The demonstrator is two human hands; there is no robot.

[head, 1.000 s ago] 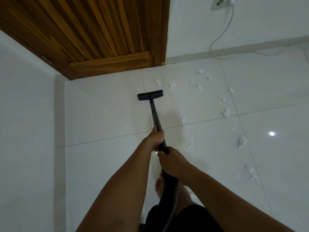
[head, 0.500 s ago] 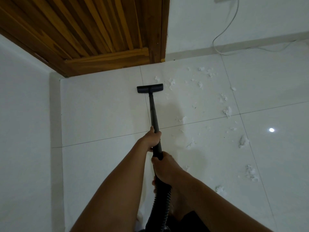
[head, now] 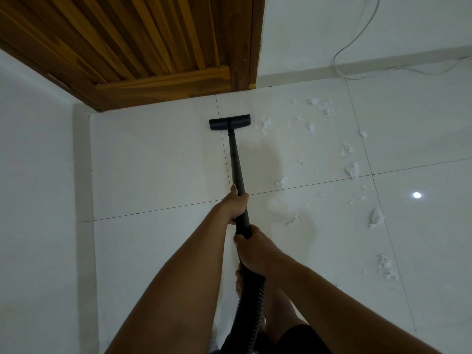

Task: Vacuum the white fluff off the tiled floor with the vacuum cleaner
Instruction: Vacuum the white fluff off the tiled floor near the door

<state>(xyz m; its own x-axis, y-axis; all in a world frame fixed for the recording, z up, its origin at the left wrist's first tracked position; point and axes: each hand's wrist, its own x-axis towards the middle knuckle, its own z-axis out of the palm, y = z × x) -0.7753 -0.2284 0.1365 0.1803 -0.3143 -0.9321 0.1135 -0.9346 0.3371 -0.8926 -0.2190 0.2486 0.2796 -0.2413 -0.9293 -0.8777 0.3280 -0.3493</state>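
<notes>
A black vacuum wand runs from my hands to its flat black floor head, which lies on the white tiled floor close to the door. My left hand grips the wand higher up; my right hand grips it where the ribbed black hose starts. White fluff lies scattered in several clumps to the right of the head and wand, the nearest clump just right of the head.
A wooden slatted door stands at the far left, with white walls on the left and behind. A white cable hangs down the back wall and trails along the floor. My bare foot shows beside the hose.
The floor head has slid forward toward the door, reaching the left edge of the fluff patch. Both hands moved forward with the wand.
</notes>
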